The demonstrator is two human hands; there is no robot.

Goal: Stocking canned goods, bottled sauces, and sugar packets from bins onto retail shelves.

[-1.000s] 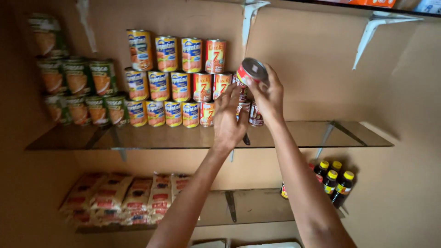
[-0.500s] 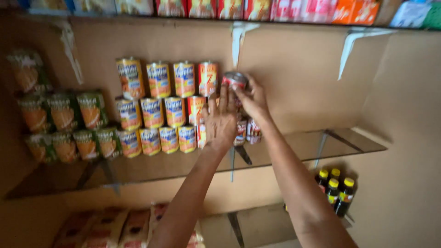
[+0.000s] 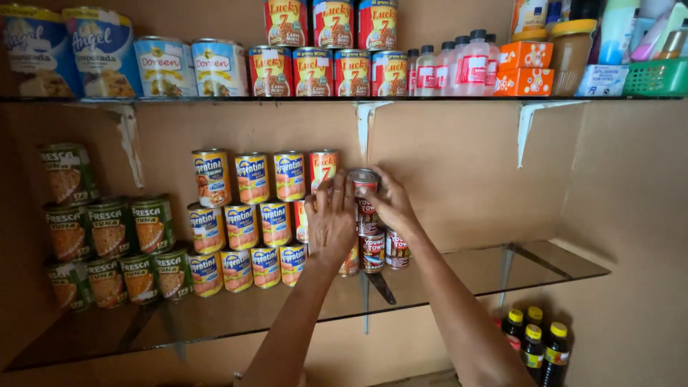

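Both hands are raised to the stack of cans on the glass shelf (image 3: 459, 276) against the tan wall. The right hand (image 3: 387, 204) curls its fingers around a small red-labelled can (image 3: 363, 179) with a silver lid, gripping it at the top of a narrow column of like cans, just above the red can (image 3: 367, 213) beneath it; whether it already rests on that one cannot be told. The left hand (image 3: 331, 218) is spread flat, fingers up, pressed against the front of the stack at 9 o'clock of the held can, covering part of the cans behind it. At 9 o'clock of the hands stands a three-tier stack of blue and yellow cans (image 3: 240, 218), and farther toward 9 o'clock a group of green cans (image 3: 107, 236). At 12 o'clock, on the upper shelf (image 3: 215, 99), sit red and yellow cans (image 3: 330, 50), clear bottles with red labels (image 3: 455, 64) and orange boxes (image 3: 527, 68). At 5 o'clock, below the glass shelf, stand dark bottles with yellow caps (image 3: 534, 347).
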